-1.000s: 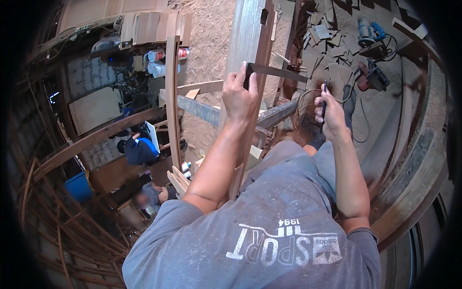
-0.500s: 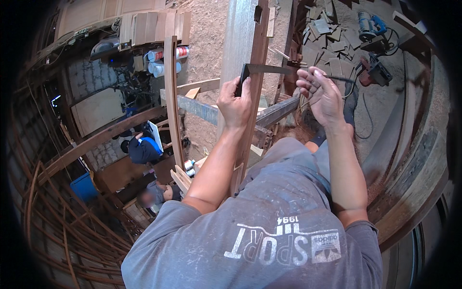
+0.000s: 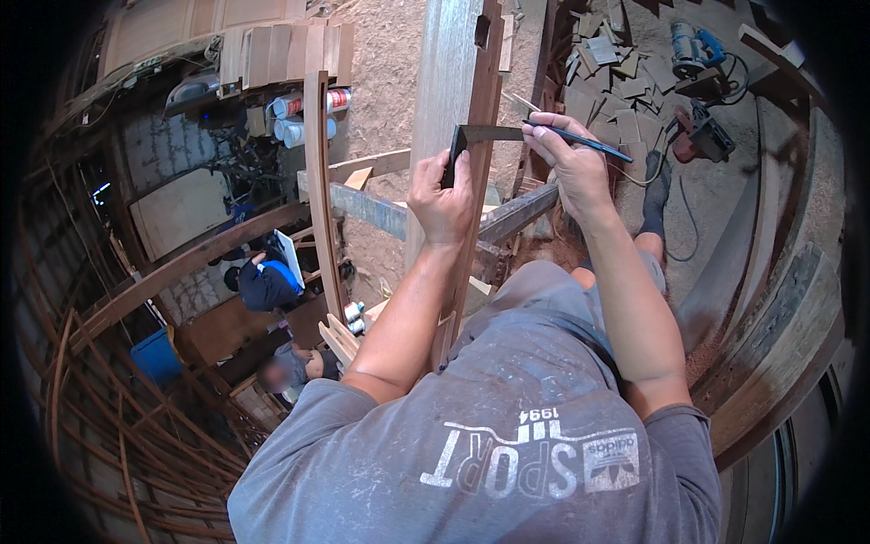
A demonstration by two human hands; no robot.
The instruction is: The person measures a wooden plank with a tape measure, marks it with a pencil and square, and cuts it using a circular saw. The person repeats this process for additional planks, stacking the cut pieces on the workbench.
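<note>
A long wooden beam (image 3: 444, 77), with a slot cut near its far end, runs away from me. My left hand (image 3: 440, 201) presses a try square (image 3: 494, 133) to it, fingers closed round the black stock. The square's metal blade reaches right across the beam's edge. Just past the blade's right end, my right hand (image 3: 580, 177) pinches a slim dark pen (image 3: 600, 146), its back end pointing right. Whether the pen's tip touches the wood is hard to make out.
Crossbars (image 3: 535, 213) join the beam's frame. A blue router (image 3: 691, 50) and a red power tool (image 3: 702, 134) with cables lie on the right floor near wood offcuts (image 3: 625, 82). Far left, one person (image 3: 272, 281) wears dark clothing; another person (image 3: 304, 363) is nearby.
My right hand has moved left and turned toward the square, its loosely raised fingers now pinching the pen. My left hand and the square stay at nearly the same place on the beam.
</note>
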